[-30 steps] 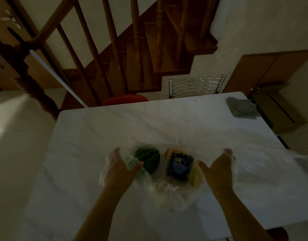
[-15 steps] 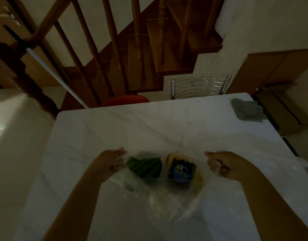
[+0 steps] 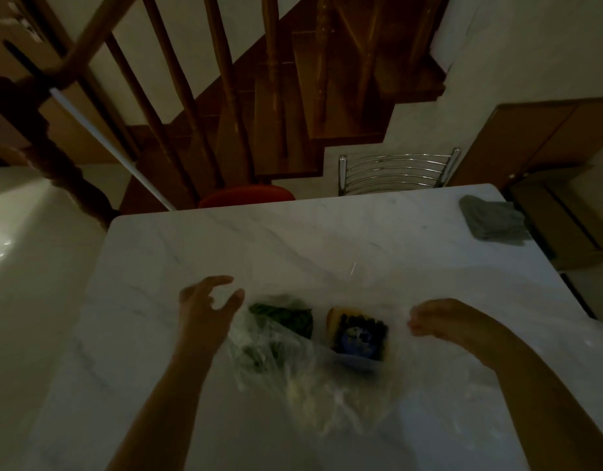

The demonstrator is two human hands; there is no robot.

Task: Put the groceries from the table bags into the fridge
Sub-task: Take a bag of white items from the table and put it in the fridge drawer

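A clear plastic bag (image 3: 327,389) lies crumpled on the white marble table (image 3: 293,239). A dark green vegetable (image 3: 286,317) and a clear box of dark berries with a blue label (image 3: 359,334) show in the bag's opening, with something yellowish under the box. My left hand (image 3: 205,307) hovers just left of the bag, fingers spread, holding nothing. My right hand (image 3: 439,321) is to the right of the box, fingers curled on the thin plastic of the bag's edge.
A folded grey cloth (image 3: 493,222) lies at the table's far right corner. Behind the far edge stand a chrome-backed chair (image 3: 395,171) and a red seat (image 3: 245,197), with a wooden staircase (image 3: 293,96) beyond. Brown cabinets (image 3: 548,147) are on the right.
Both hands had been pulling the bag's mouth apart. My left hand has let go of the plastic and spread its fingers. The groceries are more exposed.
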